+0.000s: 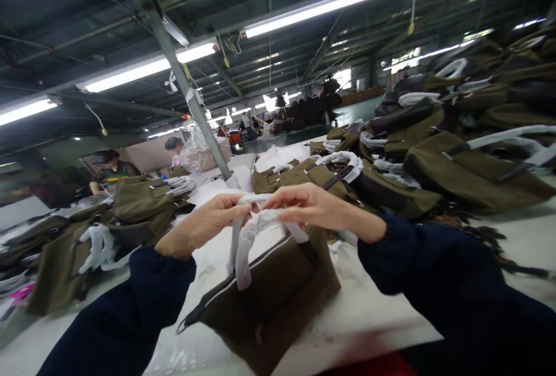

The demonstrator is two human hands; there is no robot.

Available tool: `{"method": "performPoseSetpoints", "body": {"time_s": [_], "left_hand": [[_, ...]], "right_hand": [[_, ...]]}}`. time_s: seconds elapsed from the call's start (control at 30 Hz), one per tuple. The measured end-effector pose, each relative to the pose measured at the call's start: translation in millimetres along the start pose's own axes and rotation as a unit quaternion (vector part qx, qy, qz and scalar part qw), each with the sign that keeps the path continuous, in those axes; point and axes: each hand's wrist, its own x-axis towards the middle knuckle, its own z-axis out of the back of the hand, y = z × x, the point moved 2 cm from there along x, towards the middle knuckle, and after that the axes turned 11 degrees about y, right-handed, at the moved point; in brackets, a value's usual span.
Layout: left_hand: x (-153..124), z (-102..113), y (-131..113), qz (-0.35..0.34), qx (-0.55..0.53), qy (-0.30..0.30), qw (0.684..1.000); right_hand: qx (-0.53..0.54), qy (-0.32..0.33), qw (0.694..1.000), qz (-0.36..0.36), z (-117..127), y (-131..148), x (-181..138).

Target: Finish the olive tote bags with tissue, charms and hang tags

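An olive-green handbag with dark trim stands tilted on the white table in front of me. Its two handles are wrapped in white paper-like covering and arch up from the bag's top. My left hand pinches the top of the wrapped handles from the left, thumb and fingers together. From the right, my right hand has its fingers bent over the same wrapped handles, close to my left fingertips. A zip with pale edging runs along the bag's top, and a metal ring shows at its left end.
Olive bags with wrapped handles are heaped to the right, and more bags lie on the left. A slanted metal post rises beyond the white table. A person is at the far left.
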Motion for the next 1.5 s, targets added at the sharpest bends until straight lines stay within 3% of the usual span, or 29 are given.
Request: {"method": "performPoseSetpoints", "body": {"time_s": [0.1, 0.2, 0.27, 0.33, 0.4, 0.5, 0.53, 0.6, 0.67, 0.73, 0.83, 0.9, 0.97, 1.07, 1.13, 1.23, 1.33, 1.43, 1.5], "left_hand": [[3, -6, -7, 0.002, 0.017, 0.017, 1.000], [6, -6, -7, 0.019, 0.027, 0.042, 0.999], [8, -6, -3, 0.037, 0.051, 0.036, 0.997], [12, -8, 0, 0.034, 0.146, -0.013, 0.989], [14, -13, 2, 0.012, 0.297, -0.109, 0.949], [15, -24, 6, -0.011, 0.448, -0.271, 0.852], [15, -27, 9, -0.008, 0.456, -0.307, 0.836], [16, -27, 14, -0.002, 0.422, -0.330, 0.845], [17, -24, 17, -0.016, 0.336, -0.308, 0.890], [16, -20, 15, -0.056, 0.215, -0.266, 0.938], [10, -20, 6, -0.112, 0.088, -0.238, 0.961], [5, -25, 2, -0.137, 0.077, -0.246, 0.957], [3, -33, 1, -0.153, 0.106, -0.249, 0.951], [3, -40, 3, -0.156, 0.195, -0.268, 0.931], [2, -39, 2, -0.155, 0.271, -0.305, 0.900], [1, -35, 0, -0.131, 0.368, -0.345, 0.853], [0, -34, 0, -0.105, 0.421, -0.353, 0.829], [-2, -36, -2, -0.100, 0.438, -0.344, 0.825], [-3, -36, -6, -0.083, 0.418, -0.314, 0.848]], "right_hand": [[0.112, -0.023, 0.993, -0.038, 11, -21, 8], [0.111, 0.095, 0.987, -0.072, 11, -44, 17], [0.094, 0.136, 0.983, -0.075, 9, -53, 19], [0.013, 0.100, 0.992, -0.075, 9, -55, 19], [-0.153, 0.022, 0.984, -0.090, 8, -52, 18], [-0.394, -0.092, 0.904, -0.137, 1, -44, 16], [-0.432, -0.124, 0.880, -0.156, -1, -43, 15], [-0.443, -0.174, 0.858, -0.196, -3, -44, 16], [-0.391, -0.192, 0.876, -0.209, -1, -49, 16], [-0.301, -0.176, 0.923, -0.165, 3, -52, 15], [-0.121, -0.160, 0.977, -0.076, 10, -49, 7], [-0.026, -0.155, 0.987, -0.045, 11, -42, 0], [-0.006, -0.157, 0.987, -0.017, 8, -32, -6], [-0.104, -0.174, 0.979, 0.009, 3, -22, -12], [-0.168, -0.174, 0.970, 0.014, 0, -21, -12], [-0.198, -0.157, 0.968, 0.001, -2, -24, -9], [-0.209, -0.159, 0.964, -0.035, -4, -26, -6], [-0.229, -0.156, 0.960, -0.045, -6, -26, -3], [-0.186, -0.121, 0.974, -0.043, -4, -27, -1]]}}
